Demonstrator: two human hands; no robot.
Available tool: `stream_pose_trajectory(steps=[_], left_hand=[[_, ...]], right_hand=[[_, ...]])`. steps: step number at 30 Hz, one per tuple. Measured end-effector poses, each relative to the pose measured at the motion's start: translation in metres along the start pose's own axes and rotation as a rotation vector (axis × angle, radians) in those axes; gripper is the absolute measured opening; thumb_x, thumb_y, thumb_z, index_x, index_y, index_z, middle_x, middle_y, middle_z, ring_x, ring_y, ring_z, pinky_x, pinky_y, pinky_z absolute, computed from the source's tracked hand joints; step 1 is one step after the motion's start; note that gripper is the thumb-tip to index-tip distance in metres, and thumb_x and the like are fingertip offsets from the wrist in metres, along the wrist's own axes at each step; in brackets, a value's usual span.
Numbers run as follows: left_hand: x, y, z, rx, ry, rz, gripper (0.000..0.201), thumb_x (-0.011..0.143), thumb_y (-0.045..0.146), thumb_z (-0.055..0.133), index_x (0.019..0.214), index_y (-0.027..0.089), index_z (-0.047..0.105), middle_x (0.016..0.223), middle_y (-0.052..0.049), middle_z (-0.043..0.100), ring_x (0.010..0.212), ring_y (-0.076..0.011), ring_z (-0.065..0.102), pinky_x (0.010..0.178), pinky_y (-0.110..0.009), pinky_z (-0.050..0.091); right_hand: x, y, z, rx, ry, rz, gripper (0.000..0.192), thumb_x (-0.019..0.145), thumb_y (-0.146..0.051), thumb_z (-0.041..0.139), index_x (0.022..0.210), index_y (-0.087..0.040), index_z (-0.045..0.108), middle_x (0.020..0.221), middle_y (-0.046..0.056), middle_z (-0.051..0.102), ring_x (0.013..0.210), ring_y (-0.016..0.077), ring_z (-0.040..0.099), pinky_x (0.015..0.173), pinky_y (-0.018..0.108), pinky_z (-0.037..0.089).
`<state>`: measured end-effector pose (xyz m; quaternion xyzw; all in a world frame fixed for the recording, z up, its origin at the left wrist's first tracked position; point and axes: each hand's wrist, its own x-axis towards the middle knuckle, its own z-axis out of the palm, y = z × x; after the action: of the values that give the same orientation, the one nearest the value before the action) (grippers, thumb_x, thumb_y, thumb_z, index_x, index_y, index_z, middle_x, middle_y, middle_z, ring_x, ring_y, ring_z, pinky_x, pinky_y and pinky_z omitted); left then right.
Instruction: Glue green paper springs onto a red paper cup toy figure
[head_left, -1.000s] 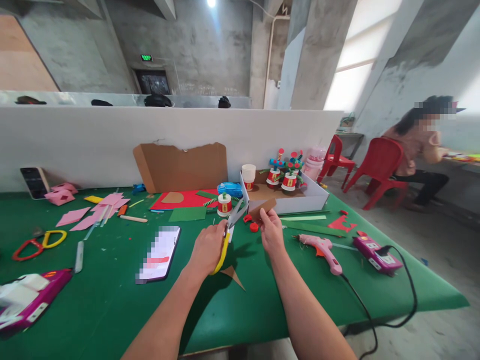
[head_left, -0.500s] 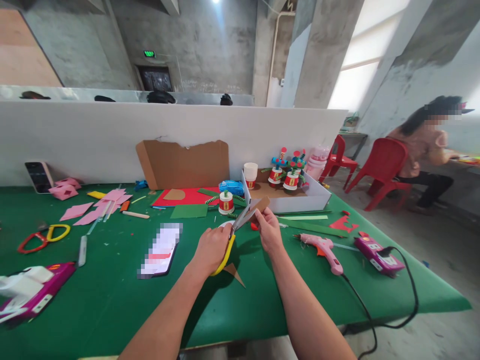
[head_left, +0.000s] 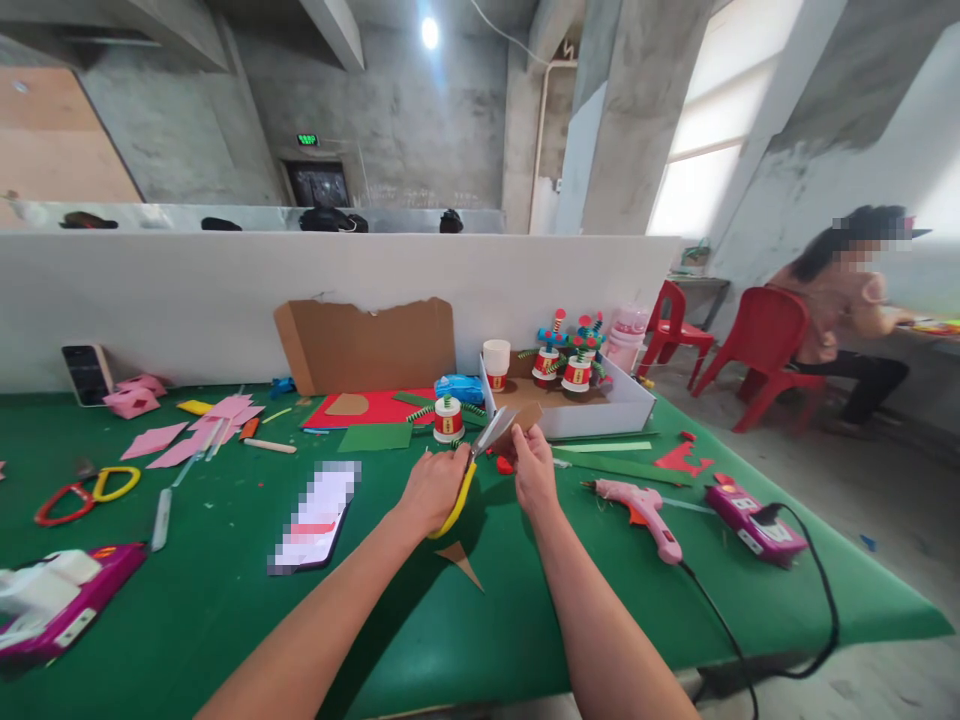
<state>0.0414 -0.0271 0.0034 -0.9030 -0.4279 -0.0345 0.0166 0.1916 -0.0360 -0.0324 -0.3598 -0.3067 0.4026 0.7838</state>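
Note:
My left hand (head_left: 433,487) grips yellow-handled scissors (head_left: 474,463) above the green table (head_left: 225,600). The blades point up and right into a small brown cardboard piece (head_left: 525,415). My right hand (head_left: 534,472) pinches that piece from below, close beside the left hand. A brown triangular offcut (head_left: 459,562) lies on the table under my hands. A small red scrap (head_left: 505,465) shows between my hands and the table.
A phone (head_left: 313,516) lies to the left, a pink glue gun (head_left: 641,505) with its black cord to the right. A white box (head_left: 592,405) holds cup figures behind my hands. Paper scraps, scissors handles and a pink device lie at the left. A person sits on a red chair far right.
The scissors and the cardboard piece have come closer together, with the blades now biting into the piece. Both hands have shifted slightly nearer each other. The camera has tilted a little.

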Motion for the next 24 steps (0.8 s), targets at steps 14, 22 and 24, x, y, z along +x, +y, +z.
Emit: stream_pose_trajectory(steps=[14,22,24], left_hand=[[-0.006,-0.006,0.015,-0.011,0.091,-0.041,0.031,0.096,0.019,0.032,0.122,0.013,0.048,0.098,-0.013,0.07,0.095,-0.028,0.066,0.082,-0.04,0.044],[-0.007,-0.015,0.013,-0.029,0.111,-0.025,0.029,0.094,0.018,0.035,0.119,0.014,0.049,0.094,-0.011,0.071,0.091,-0.0276,0.067,0.08,-0.039,0.044],[-0.006,-0.017,0.014,-0.028,0.122,-0.032,0.029,0.094,0.019,0.034,0.119,0.014,0.048,0.093,-0.012,0.071,0.091,-0.0276,0.067,0.079,-0.039,0.044]], right_hand=[[-0.002,0.006,0.002,-0.052,-0.051,0.0,0.041,0.062,-0.045,0.081,0.086,-0.022,0.057,0.069,-0.004,0.069,0.054,0.0128,0.066,0.05,0.024,0.056],[0.015,0.001,0.014,0.027,0.062,-0.062,0.033,0.067,-0.037,0.079,0.084,-0.023,0.055,0.069,-0.006,0.07,0.057,0.0108,0.067,0.054,0.021,0.057],[0.018,0.002,0.023,0.032,0.065,-0.045,0.032,0.066,-0.037,0.078,0.081,-0.023,0.054,0.07,-0.006,0.07,0.057,0.0108,0.067,0.052,0.021,0.056]])
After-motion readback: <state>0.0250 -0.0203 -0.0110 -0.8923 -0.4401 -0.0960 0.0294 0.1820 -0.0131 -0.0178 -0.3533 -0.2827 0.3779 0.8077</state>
